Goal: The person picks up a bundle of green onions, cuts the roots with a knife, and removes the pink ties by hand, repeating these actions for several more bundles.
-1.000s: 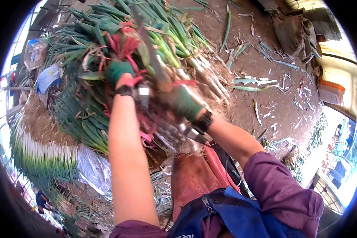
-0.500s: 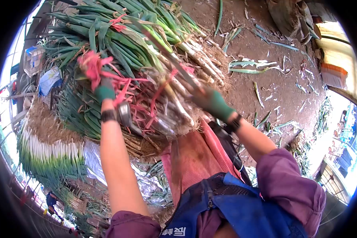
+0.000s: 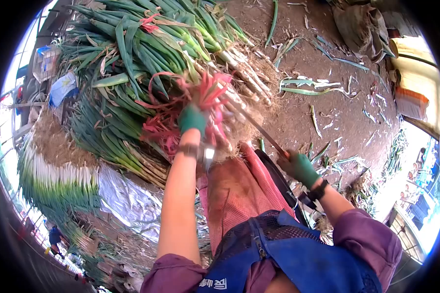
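The green onions [image 3: 154, 53] lie heaped on the soil floor [image 3: 291, 119], long green leaves spread to the left of the view, pale stems and shaggy, tan roots to the right. Pinkish-red ties [image 3: 214, 90], thin and crumpled, are bunched in a blurred tuft over the heap. The long, narrow knife [image 3: 265, 134] is held aslant, its dark blade reaching toward the stems.

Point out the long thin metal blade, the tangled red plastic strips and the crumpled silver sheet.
Blade [image 3: 265, 132]: head view, middle of its length.
Red strips [image 3: 213, 91]: head view, upper part of the tangle.
Silver sheet [image 3: 128, 199]: head view, near its middle.
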`<state>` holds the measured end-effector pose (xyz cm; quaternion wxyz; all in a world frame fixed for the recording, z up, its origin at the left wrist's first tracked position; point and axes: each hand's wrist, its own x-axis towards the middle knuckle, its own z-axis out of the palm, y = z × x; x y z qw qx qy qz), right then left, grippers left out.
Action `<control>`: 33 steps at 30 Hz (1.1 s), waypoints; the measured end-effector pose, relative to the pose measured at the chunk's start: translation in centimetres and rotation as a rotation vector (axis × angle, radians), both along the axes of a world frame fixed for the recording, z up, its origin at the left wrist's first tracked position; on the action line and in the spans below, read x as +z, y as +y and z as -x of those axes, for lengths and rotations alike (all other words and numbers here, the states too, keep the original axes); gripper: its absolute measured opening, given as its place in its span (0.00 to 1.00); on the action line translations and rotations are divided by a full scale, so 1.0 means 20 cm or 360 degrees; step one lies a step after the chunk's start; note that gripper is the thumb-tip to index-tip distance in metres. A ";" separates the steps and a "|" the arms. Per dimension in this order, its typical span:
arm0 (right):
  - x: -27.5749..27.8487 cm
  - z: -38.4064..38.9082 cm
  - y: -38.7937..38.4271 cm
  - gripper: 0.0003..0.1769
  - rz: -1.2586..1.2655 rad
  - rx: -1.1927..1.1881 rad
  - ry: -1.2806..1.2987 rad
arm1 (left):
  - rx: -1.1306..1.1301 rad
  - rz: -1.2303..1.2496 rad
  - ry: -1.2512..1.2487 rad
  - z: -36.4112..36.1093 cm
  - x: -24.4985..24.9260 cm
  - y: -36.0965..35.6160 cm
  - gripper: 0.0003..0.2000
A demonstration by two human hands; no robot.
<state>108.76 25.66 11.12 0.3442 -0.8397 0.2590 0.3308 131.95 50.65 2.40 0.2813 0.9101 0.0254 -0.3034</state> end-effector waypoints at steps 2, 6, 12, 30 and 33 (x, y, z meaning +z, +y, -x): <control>-0.13 -0.25 0.06 0.17 -0.0242 -0.0040 -0.0040 | -0.0051 -0.0179 0.0136 -0.04 -0.12 -0.02 0.21; -0.52 -0.80 0.21 0.14 -0.0232 0.0683 -0.0243 | -0.0001 -0.0278 0.0114 -0.03 -0.11 -0.05 0.22; -0.56 -0.54 0.04 0.16 -0.0166 0.0601 -0.0221 | 0.0106 -0.0164 0.0157 -0.01 -0.17 -0.04 0.22; -0.02 -0.10 -0.15 0.16 -0.0349 -0.0453 -0.0078 | -0.0980 -0.0361 0.0526 1.67 -0.01 2.04 0.33; -0.01 -0.37 -0.04 0.15 -0.0557 -0.0309 -0.0316 | 0.0650 -0.0472 0.1232 1.20 0.28 2.09 0.33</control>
